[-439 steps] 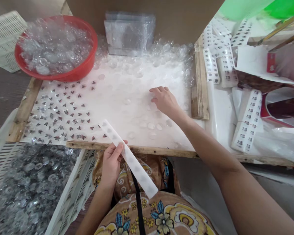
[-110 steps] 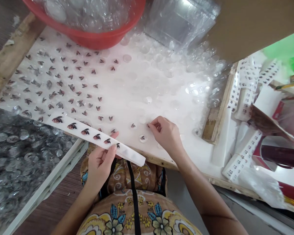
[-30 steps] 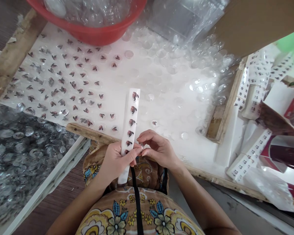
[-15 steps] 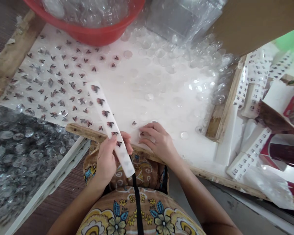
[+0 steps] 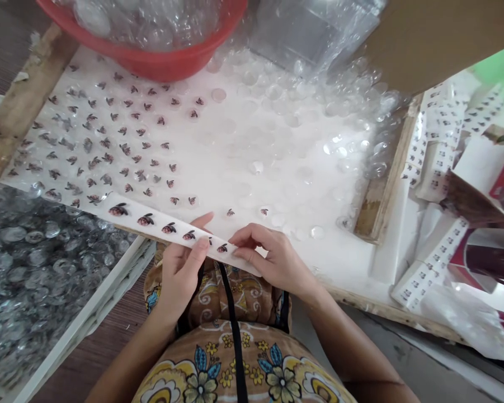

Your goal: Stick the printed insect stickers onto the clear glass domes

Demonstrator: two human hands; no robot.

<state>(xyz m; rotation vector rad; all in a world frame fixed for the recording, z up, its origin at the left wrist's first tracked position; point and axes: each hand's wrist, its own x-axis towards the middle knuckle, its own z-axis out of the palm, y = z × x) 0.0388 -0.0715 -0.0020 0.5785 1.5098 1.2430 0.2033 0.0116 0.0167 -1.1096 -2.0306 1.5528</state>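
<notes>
A white strip of stickers, printed with a row of small dark-and-red insect-like pictures, lies slanted across my left hand. The thumb presses it from above and the fingers lie under it. My right hand pinches at the strip's right end, beside the last picture. Whether a sticker is lifted there I cannot tell. Just beyond the hands, two pictures sit on the white tabletop, one a stickered disc. Many clear round discs are spread over the surface, those at the left bearing the same picture.
A red basin of clear pieces stands at the back. At left, a white crate holds many clear pieces. Wooden rails edge the table. Bundled sticker strips lie at right, near a cardboard sheet.
The strip has swung from steep to nearly level, its far end now to the left. My right hand has come off the disc on the table and moved to the strip's right end.
</notes>
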